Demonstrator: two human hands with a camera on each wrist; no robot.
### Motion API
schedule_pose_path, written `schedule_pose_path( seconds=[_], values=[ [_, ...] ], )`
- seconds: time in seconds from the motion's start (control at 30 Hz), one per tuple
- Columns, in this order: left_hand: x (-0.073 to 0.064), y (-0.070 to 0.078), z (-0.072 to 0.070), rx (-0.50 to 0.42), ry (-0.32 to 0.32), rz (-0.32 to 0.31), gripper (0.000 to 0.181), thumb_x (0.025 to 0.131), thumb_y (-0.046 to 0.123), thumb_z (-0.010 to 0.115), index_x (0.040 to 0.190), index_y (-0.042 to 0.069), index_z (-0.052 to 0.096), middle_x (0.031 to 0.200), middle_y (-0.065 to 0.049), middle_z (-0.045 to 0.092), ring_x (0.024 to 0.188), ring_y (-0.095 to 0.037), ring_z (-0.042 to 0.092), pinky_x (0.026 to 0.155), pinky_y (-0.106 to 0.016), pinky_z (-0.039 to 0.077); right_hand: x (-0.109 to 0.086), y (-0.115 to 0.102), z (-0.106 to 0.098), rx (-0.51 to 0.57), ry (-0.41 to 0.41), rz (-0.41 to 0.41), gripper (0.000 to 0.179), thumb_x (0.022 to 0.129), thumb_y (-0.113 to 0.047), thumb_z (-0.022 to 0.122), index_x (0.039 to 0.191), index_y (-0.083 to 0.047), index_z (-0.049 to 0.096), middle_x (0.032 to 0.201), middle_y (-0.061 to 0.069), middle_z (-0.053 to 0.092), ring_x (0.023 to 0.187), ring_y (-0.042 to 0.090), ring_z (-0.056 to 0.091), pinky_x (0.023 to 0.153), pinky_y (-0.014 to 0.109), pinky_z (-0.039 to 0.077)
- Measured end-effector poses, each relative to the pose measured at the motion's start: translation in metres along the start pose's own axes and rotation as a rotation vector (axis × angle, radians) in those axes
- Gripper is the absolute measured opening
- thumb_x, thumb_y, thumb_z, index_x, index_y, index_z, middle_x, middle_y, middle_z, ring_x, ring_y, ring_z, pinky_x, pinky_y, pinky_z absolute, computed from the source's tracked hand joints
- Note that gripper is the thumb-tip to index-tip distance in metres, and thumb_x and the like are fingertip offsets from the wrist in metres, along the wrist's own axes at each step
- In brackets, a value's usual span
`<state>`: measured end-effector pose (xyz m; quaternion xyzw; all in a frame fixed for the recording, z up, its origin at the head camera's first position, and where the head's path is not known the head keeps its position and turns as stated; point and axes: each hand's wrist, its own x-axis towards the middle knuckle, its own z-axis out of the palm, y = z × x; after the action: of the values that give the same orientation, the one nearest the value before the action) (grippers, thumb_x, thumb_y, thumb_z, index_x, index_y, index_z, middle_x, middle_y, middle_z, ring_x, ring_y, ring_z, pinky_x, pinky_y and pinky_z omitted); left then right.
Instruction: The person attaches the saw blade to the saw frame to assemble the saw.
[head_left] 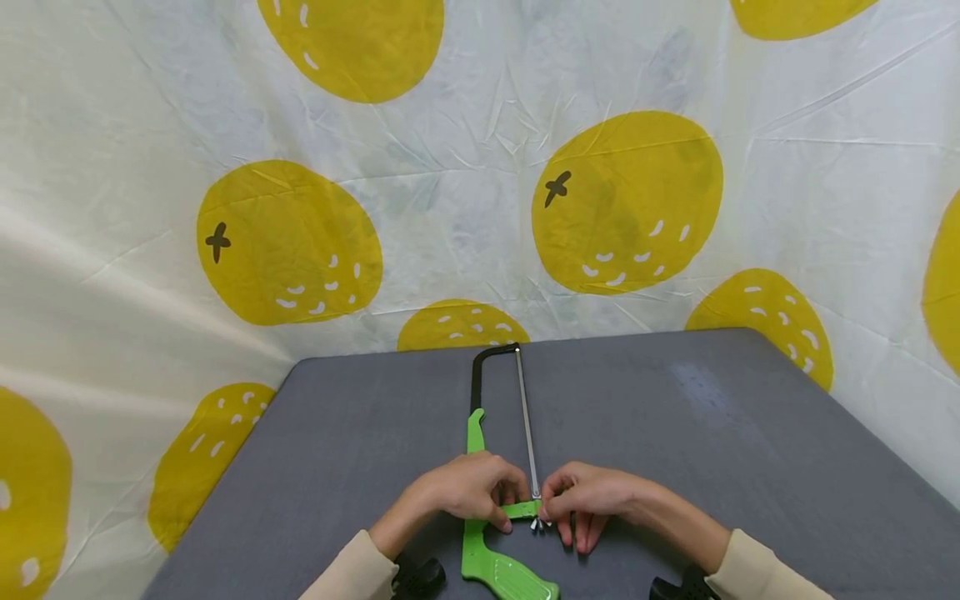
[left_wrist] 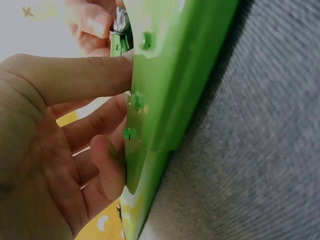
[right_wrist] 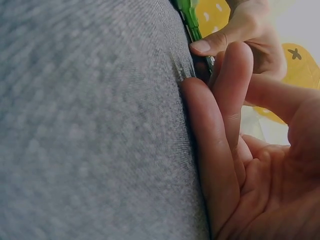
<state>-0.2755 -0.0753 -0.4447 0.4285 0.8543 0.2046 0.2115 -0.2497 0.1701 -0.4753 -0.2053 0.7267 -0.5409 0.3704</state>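
Observation:
A hacksaw (head_left: 474, 546) with a green handle and black front bow lies on the grey table, bow pointing away. Its thin blade (head_left: 527, 433) runs along the right side. My left hand (head_left: 480, 487) holds the green crosspiece near the handle, thumb on the near side; in the left wrist view its fingertips meet the green frame (left_wrist: 165, 75). At the blade's near end, my right hand (head_left: 592, 493) pinches with thumb and index finger, its other fingers reaching down to the cloth. A silver wing nut (head_left: 538, 526) shows just below these fingertips. The right wrist view hides the pinch behind fingers (right_wrist: 212, 145).
Grey cloth covers the table (head_left: 360, 425), with a pale patch (head_left: 705, 392) at the right rear. A white curtain (head_left: 465, 225) printed with yellow fruit hangs around the back and sides. Black wrist cameras (head_left: 420, 577) sit under both sleeves.

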Motion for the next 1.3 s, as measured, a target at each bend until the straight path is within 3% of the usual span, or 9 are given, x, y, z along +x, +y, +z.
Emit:
schedule_pose_path(
  seconds=[0.3, 0.73, 1.13, 1.3],
  values=[
    [0.000, 0.009, 0.004, 0.171, 0.042, -0.028, 0.029, 0.082, 0.021, 0.088, 0.106, 0.027, 0.074, 0.082, 0.014, 0.069, 0.070, 0.006, 0.059, 0.062, -0.015, 0.049, -0.001, 0.001, -0.001, 0.012, 0.003, -0.014, 0.014, 0.095, -0.020, 0.069, 0.090, -0.008, 0.065, 0.063, -0.001, 0.066, 0.045, 0.004, 0.062, 0.044, 0.022, 0.052],
    [0.000, 0.017, 0.008, 0.274, 0.080, -0.059, 0.031, 0.079, 0.021, 0.090, 0.102, 0.032, 0.073, 0.078, 0.016, 0.066, 0.067, 0.005, 0.056, 0.060, -0.016, 0.046, -0.001, 0.002, -0.003, 0.045, -0.017, -0.007, 0.013, 0.096, -0.020, 0.069, 0.091, -0.009, 0.065, 0.064, -0.001, 0.067, 0.046, 0.004, 0.063, 0.045, 0.023, 0.053],
    [-0.004, 0.033, 0.011, 0.512, 0.177, -0.090, 0.036, 0.070, 0.018, 0.091, 0.097, 0.036, 0.076, 0.065, 0.018, 0.056, 0.058, 0.001, 0.048, 0.049, -0.021, 0.038, 0.001, 0.001, -0.003, 0.056, -0.018, -0.009, 0.013, 0.096, -0.021, 0.070, 0.091, -0.009, 0.066, 0.065, -0.001, 0.066, 0.046, 0.004, 0.063, 0.045, 0.023, 0.053],
    [-0.003, 0.033, 0.010, 0.508, 0.198, -0.055, 0.034, 0.069, 0.018, 0.093, 0.096, 0.033, 0.079, 0.061, 0.018, 0.054, 0.056, 0.002, 0.047, 0.048, -0.018, 0.037, 0.000, 0.000, -0.003, 0.060, -0.017, -0.008, 0.012, 0.095, -0.020, 0.070, 0.092, -0.009, 0.067, 0.065, -0.001, 0.066, 0.046, 0.004, 0.063, 0.045, 0.023, 0.053]
  ],
)
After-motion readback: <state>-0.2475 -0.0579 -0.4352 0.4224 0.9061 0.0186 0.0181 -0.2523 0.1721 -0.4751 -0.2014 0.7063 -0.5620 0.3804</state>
